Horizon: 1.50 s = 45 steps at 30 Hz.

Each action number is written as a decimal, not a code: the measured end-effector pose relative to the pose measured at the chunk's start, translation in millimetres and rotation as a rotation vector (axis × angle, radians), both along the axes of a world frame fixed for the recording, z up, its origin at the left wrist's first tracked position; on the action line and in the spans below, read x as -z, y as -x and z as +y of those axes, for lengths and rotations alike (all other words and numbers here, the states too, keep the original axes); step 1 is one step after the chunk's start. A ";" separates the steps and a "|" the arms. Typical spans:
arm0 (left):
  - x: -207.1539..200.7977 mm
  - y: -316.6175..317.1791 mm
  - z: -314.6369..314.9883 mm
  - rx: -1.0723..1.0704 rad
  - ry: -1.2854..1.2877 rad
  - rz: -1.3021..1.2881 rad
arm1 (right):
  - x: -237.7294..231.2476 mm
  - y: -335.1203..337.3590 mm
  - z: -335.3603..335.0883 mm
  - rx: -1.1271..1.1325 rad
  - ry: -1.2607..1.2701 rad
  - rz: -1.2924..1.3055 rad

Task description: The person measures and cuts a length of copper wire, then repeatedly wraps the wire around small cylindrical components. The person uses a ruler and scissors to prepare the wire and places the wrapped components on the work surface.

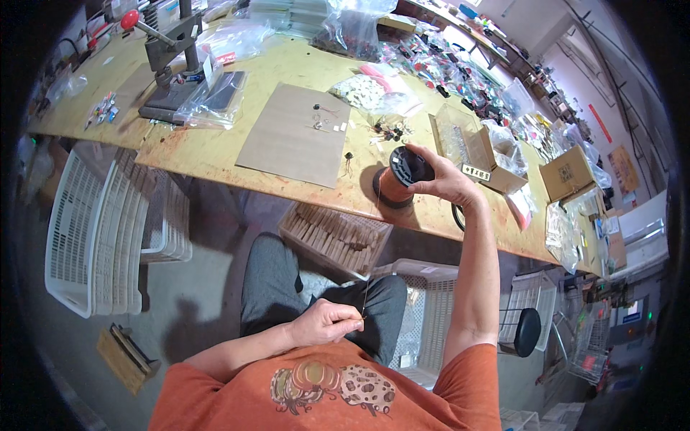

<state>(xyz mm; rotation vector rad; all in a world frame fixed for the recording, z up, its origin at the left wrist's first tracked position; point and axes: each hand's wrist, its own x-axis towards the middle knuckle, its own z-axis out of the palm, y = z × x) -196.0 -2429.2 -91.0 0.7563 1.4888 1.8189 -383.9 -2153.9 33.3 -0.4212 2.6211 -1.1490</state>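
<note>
My right hand [451, 181] reaches forward over the table edge and grips the black upper rim of a spool of copper-coloured wire [393, 187]. The spool stands on the table, close to its front edge. A thin wire [366, 291] runs from it down over the edge to my left hand [327, 321], which pinches it above my lap. Left of the spool lies a flat brown cardboard sheet [277, 140], with a few tiny parts on it. A small dark part with leads [348, 156] rests by the sheet's right edge. Behind the spool is a cluster of similar parts [390, 131].
A lever press [172, 79] stands at the table's back left. Cardboard boxes [503, 169] and heaped bagged parts [460, 79] fill the right and back. Below the table sit a crate of pale sticks [327, 241], another white crate [431, 316] and stacked baskets [93, 230].
</note>
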 end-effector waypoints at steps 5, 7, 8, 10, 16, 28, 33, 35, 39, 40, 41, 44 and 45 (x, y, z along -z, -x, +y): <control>-6.0 2.2 -1.7 0.022 -0.028 -0.163 | 5.3 -28.7 -13.0 0.121 -0.187 0.464; -4.3 0.5 -4.7 0.002 -0.061 -0.291 | 18.0 -59.8 -27.6 0.381 -0.112 0.481; -3.8 1.4 -4.7 -0.025 -0.070 -0.314 | 32.0 -74.9 -29.9 0.451 0.057 0.396; -7.7 3.0 -5.7 -0.042 -0.078 -0.375 | 61.7 -116.8 -39.9 0.536 0.500 0.181; -8.4 -5.7 -9.1 -0.111 -0.041 -0.379 | 97.4 -207.3 -81.1 0.452 0.669 -0.447; -3.1 -20.9 -10.4 -0.208 0.035 -0.369 | 111.1 -226.0 -103.1 0.469 1.001 -0.663; -4.5 -14.8 -12.2 -0.155 0.101 -0.302 | 119.8 -225.6 -101.9 0.441 1.104 -0.699; -2.9 -13.4 -12.3 -0.129 0.107 -0.309 | 122.8 -226.5 -101.9 0.442 1.097 -0.689; 8.1 -8.3 -14.7 -0.050 0.149 -0.388 | 125.9 -228.6 -105.3 0.469 1.003 -0.610; 9.4 -5.5 -16.7 -0.003 0.141 -0.432 | 125.6 -229.4 -106.7 0.474 0.972 -0.588; 10.4 -1.7 -19.4 0.045 0.134 -0.475 | 126.2 -230.6 -108.0 0.502 1.009 -0.599; 16.0 5.5 -26.4 0.032 0.009 -0.653 | 130.0 -232.8 -109.9 0.576 1.147 -0.635; 19.7 8.4 -29.2 0.002 -0.052 -0.717 | 130.3 -231.9 -109.8 0.594 1.206 -0.647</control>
